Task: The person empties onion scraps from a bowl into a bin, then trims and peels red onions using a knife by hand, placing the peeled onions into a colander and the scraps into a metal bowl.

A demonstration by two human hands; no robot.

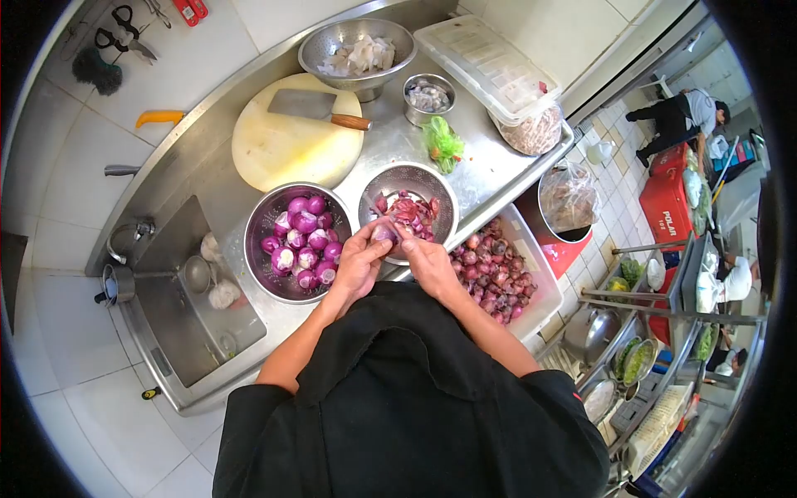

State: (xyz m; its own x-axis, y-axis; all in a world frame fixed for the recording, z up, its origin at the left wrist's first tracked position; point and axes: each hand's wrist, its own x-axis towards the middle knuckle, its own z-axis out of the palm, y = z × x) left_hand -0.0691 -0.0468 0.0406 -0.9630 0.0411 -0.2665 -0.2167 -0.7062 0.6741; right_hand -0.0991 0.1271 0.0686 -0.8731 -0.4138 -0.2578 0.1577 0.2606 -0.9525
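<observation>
One onion [383,234], pinched
Left hand [359,259] and right hand [427,261] pinch it at the colander [407,173]; which way its long axis points is unclear.

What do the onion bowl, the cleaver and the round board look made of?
Onion bowl: probably stainless steel, given its shiny silvery rim. Cleaver: grey metal blade; brown handle, likely wood by its colour. Round board: smooth, pale yellow; plastic or wood, I can't tell.

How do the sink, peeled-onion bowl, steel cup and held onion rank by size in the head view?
1. Sink
2. Peeled-onion bowl
3. Steel cup
4. Held onion, partly covered
</observation>
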